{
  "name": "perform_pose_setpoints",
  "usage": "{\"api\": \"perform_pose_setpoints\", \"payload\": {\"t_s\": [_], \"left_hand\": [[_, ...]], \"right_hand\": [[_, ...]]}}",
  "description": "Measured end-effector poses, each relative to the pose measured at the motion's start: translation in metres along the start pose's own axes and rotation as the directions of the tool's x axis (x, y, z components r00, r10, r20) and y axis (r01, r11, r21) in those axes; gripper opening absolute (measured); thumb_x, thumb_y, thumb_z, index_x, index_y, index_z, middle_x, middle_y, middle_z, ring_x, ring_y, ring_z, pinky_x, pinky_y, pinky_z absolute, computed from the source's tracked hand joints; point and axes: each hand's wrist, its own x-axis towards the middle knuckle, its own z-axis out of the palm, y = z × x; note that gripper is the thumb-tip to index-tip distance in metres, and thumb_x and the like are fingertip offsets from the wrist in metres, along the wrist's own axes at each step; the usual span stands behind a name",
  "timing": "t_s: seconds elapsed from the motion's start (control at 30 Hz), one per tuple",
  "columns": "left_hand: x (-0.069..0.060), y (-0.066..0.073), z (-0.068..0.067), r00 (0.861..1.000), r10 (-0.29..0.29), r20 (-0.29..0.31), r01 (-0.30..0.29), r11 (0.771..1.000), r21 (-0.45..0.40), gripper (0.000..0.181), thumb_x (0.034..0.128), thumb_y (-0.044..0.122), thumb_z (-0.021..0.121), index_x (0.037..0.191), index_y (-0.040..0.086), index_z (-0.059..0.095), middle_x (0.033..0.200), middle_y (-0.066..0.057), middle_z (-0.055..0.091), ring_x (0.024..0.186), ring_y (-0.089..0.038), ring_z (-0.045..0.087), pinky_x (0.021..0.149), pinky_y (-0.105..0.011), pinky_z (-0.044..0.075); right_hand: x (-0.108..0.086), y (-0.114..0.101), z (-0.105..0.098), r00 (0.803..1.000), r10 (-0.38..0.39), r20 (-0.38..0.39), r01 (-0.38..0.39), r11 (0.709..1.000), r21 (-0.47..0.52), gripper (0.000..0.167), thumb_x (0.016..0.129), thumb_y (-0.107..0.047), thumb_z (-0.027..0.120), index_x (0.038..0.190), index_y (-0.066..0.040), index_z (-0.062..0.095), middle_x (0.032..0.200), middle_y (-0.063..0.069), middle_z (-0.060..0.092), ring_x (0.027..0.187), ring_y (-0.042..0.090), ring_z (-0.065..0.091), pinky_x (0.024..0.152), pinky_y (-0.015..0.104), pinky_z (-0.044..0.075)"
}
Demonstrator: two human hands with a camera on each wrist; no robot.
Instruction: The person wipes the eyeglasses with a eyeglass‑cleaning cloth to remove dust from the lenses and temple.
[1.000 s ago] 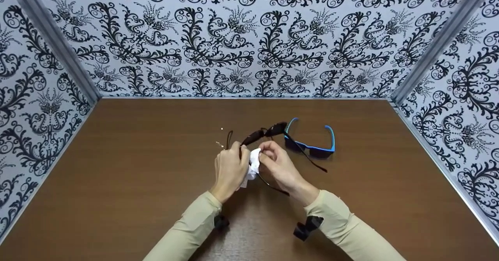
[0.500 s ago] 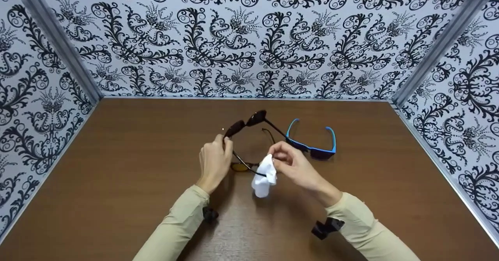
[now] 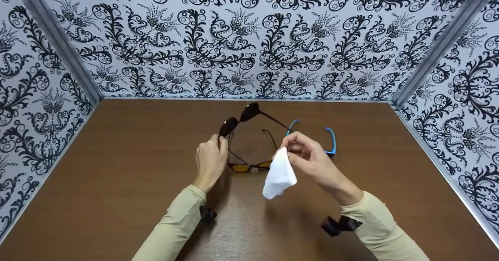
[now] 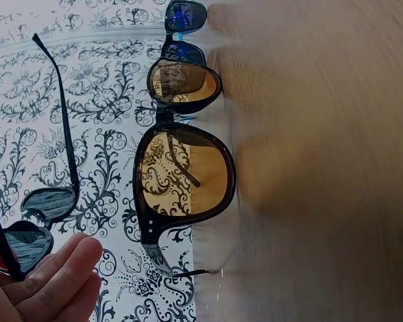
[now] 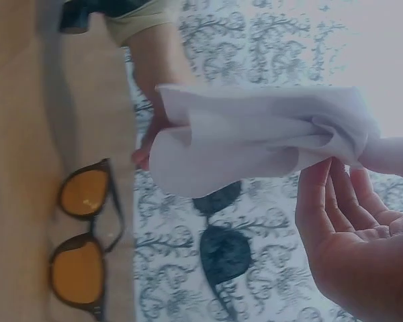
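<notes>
Dark sunglasses [image 3: 249,111] are held up by the left hand [image 3: 210,159], which pinches them at the hinge end; their temples point toward the person. The right hand [image 3: 317,163] pinches one corner of a white cloth [image 3: 280,175], and the rest of it hangs down. In the right wrist view the cloth [image 5: 255,134] spreads out from the thumb and fingertips of the right hand [image 5: 363,248]. Beneath and between the hands, glasses with orange lenses [image 3: 241,168] stand on the table, partly behind the cloth.
Blue-framed sunglasses [image 3: 331,140] lie behind the right hand, which partly covers them. The brown table [image 3: 128,167] is bordered by patterned walls [image 3: 241,39] at the back and sides.
The hands have moved apart, the right one carrying the cloth away from the dark sunglasses. Those sunglasses have shifted left and up, uncovering the orange-lensed pair.
</notes>
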Motion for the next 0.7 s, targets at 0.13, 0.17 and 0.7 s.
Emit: {"api": "perform_pose_setpoints", "payload": {"t_s": [0.13,0.17,0.7], "left_hand": [[-0.002,0.003,0.000,1.000,0.005,0.010,-0.005,1.000,-0.009,0.027,0.0942,0.013,0.049,0.068,0.007,0.052,0.051,0.002,0.037,0.044,-0.018,0.041,0.043,-0.035,0.034],[-0.002,0.004,0.000,1.000,0.006,0.014,-0.006,1.000,-0.010,0.028,0.0943,0.014,0.049,0.068,0.008,0.052,0.051,0.003,0.036,0.044,-0.018,0.040,0.043,-0.035,0.034],[-0.018,0.022,0.002,0.995,0.103,0.012,-0.103,0.994,-0.023,0.028,0.0929,0.014,0.051,0.066,0.009,0.053,0.050,0.002,0.041,0.044,-0.021,0.048,0.041,-0.040,0.039]], "right_hand": [[0.000,-0.004,0.003,0.999,-0.036,0.017,0.036,0.999,-0.010,0.013,0.093,0.008,0.052,0.104,0.012,0.047,0.096,0.017,0.066,0.088,0.024,0.066,0.072,0.029,0.052],[0.000,-0.003,0.005,0.999,-0.040,0.017,0.041,0.998,-0.041,0.013,0.092,0.008,0.053,0.104,0.011,0.048,0.096,0.017,0.066,0.087,0.023,0.065,0.072,0.029,0.052],[0.013,0.031,0.029,0.980,-0.188,0.072,0.197,0.824,-0.531,0.017,0.085,0.011,0.063,0.097,0.000,0.057,0.088,0.005,0.066,0.074,0.017,0.066,0.061,0.030,0.054]]}}
